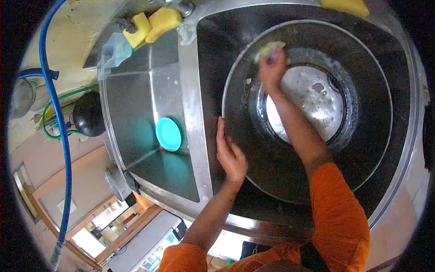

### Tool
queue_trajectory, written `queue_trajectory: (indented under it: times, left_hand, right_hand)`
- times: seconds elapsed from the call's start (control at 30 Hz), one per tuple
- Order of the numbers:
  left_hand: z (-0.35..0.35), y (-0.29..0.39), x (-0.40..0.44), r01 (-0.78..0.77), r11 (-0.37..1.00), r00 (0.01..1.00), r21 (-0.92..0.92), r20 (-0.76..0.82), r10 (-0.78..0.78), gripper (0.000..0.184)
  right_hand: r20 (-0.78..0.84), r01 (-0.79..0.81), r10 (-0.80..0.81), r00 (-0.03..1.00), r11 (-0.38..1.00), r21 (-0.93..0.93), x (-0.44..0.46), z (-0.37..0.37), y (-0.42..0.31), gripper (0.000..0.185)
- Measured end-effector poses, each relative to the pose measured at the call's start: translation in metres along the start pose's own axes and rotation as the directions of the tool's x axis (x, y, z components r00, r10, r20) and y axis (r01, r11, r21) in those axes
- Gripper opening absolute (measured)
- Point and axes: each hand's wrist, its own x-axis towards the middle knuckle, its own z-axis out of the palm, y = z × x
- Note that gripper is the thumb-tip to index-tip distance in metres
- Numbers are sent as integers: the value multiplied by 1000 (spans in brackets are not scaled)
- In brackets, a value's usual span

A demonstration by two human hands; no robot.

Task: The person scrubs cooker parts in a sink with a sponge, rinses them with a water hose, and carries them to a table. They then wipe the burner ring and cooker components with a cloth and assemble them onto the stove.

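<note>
"What sort of place was it?"
"A kitchen, it seemed: a 2-basin steel sink [192, 113] filled the middle, yellow sponges [164, 23] lay at 11 o'clock, a big pot [374, 104] at 3, a dark pan-like vessel [89, 115] at 9."

Legible text: none. Pale sheet [67, 206] on the far wall: too small to tell whether it bears writing. White appliance [147, 233] below it: bluish panels, any print unreadable at this size. Large pot [372, 118]: no readable stamp or number on the visible inner wall. Turquoise bowl [168, 134]: likewise.
</note>
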Motion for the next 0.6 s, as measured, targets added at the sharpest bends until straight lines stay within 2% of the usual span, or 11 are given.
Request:
queue_trajectory:
  times: [0.07, 0.1, 0.13, 0.17, 0.27, 0.3, 0.4, 0.43, 0.47, 0.5, 0.6]
  left_hand:
    - [-1, -7, -3, -5, 1000, 1000, 10, 7, 5, 46]
    - [1, -9, -1, -29, 1000, 1000, 0, 5, 29, 46]
    - [0, -8, -1, -39, 999, 999, -4, 6, 39, 46]
    - [-1, -8, -1, -35, 999, 999, -20, 10, 35, 46]
    - [2, -10, -1, -40, 998, 999, -50, 3, 40, 46]
    - [1, -12, -2, -48, 997, 999, -54, -3, 48, 46]
    - [1, -1, -2, 29, 996, 1000, -89, 8, -29, 46]
    - [1, -4, -1, -8, 999, 1000, -37, 7, 8, 44]
    - [2, -6, 0, -18, 999, 1000, -48, 3, 18, 44]
    - [2, -9, 0, -32, 999, 999, -37, -15, 31, 44]
    - [2, -2, -1, 8, 998, 1000, -70, -15, -9, 43]
  right_hand:
    - [105, -267, 255, 961, 958, 109, 4, -12, -22, 38]
    - [290, -133, 142, 946, 990, -48, -36, -19, -1, 36]
    - [475, 39, 49, 879, 984, -172, -71, -23, 21, 33]
    - [469, 49, 35, 883, 985, -164, -63, -20, 15, 33]
    - [472, 374, -254, 844, 910, -180, -43, -23, 4, 13]
    - [108, 18, -14, 994, 999, -40, -4, -8, -18, 6]
    - [10, 47, -47, 999, 999, -9, 6, -6, -25, 17]
    - [204, 258, -243, 948, 965, -51, -37, -17, -29, 19]
    - [398, 467, -411, 820, 883, -50, -73, -25, -43, 21]
    - [394, 476, -422, 817, 878, -47, -60, -22, -39, 21]
    - [345, 168, -131, 929, 983, -79, -9, -21, -23, 7]
